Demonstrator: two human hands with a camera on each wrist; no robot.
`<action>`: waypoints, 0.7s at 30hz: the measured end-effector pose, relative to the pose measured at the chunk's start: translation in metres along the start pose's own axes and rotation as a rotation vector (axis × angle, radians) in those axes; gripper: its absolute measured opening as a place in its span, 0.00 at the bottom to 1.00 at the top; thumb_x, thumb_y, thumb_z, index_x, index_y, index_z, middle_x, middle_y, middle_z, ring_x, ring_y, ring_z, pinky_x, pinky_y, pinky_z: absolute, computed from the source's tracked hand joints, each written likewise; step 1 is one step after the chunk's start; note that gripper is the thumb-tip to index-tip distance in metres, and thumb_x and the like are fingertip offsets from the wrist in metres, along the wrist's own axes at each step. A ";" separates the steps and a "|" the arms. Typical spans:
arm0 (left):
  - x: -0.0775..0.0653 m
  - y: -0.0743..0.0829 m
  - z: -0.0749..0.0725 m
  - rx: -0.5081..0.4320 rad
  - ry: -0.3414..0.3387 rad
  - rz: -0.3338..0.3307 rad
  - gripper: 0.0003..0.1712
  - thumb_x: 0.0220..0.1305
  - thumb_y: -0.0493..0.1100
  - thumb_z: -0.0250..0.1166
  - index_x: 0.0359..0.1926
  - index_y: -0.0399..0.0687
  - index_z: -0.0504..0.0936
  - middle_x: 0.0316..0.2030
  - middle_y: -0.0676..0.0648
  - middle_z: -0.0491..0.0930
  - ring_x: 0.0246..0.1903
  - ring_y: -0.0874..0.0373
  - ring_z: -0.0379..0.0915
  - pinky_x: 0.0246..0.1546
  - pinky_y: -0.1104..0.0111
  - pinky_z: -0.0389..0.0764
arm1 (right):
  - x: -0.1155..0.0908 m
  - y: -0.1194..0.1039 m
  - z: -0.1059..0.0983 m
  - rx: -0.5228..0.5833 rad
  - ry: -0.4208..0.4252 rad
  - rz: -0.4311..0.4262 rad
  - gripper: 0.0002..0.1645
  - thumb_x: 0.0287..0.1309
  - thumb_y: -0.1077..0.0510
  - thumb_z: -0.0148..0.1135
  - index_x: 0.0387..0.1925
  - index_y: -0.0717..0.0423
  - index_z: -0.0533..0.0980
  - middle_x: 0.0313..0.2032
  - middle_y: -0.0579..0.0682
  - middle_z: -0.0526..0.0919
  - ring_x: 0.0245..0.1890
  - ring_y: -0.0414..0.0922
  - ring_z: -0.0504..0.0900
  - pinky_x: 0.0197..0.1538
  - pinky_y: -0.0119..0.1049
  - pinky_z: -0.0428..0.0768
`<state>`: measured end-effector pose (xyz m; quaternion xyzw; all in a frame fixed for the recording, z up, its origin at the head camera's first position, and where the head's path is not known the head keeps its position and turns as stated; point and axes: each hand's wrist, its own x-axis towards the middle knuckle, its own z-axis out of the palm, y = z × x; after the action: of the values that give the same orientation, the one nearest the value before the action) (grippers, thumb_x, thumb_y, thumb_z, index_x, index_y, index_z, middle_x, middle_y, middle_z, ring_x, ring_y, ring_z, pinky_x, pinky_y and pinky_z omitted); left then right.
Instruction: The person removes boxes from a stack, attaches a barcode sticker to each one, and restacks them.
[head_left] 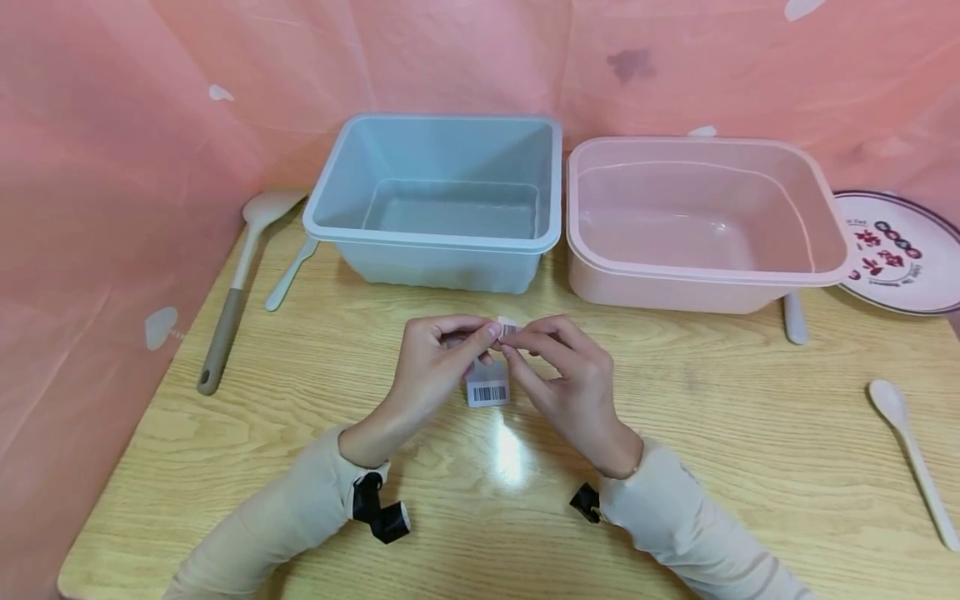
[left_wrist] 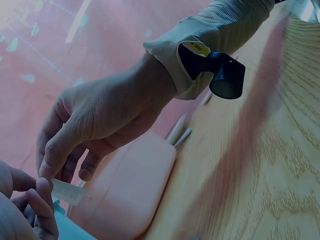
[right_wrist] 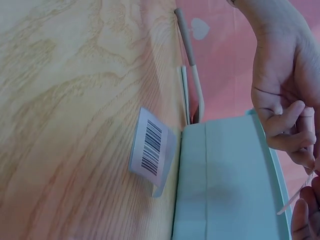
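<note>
Over the middle of the table, both hands meet at a small white barcode sticker (head_left: 509,329). My left hand (head_left: 438,354) pinches its left edge between thumb and index finger. On the other side, my right hand (head_left: 570,371) has thumb and fingertips closed on the sticker's lower corner. In the left wrist view the sticker (left_wrist: 67,191) juts out from the joined fingertips; in the right wrist view it shows as a thin strip (right_wrist: 295,197). Just below the hands lies a second barcode label (head_left: 488,387), its edges curled up in the right wrist view.
Behind the hands stand a blue-grey basin (head_left: 435,262) and a pink basin (head_left: 675,287). A grey-handled ladle (head_left: 225,333) and a pale utensil handle (head_left: 288,279) lie at left. At right are a printed plate (head_left: 915,271), a grey handle (head_left: 795,321) and a white spoon (head_left: 915,458).
</note>
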<state>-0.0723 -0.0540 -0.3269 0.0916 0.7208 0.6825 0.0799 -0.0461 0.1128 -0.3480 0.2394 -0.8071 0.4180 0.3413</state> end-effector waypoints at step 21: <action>0.001 -0.004 -0.008 0.059 0.060 0.078 0.08 0.62 0.33 0.64 0.38 0.29 0.84 0.31 0.34 0.84 0.22 0.60 0.79 0.23 0.76 0.79 | 0.005 0.014 -0.020 0.235 -0.004 0.562 0.07 0.58 0.69 0.63 0.38 0.67 0.81 0.37 0.59 0.85 0.33 0.32 0.82 0.35 0.24 0.81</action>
<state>-0.0755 -0.0620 -0.3304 0.1015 0.7384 0.6661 0.0289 -0.0517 0.1367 -0.3433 0.0455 -0.7885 0.5862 0.1806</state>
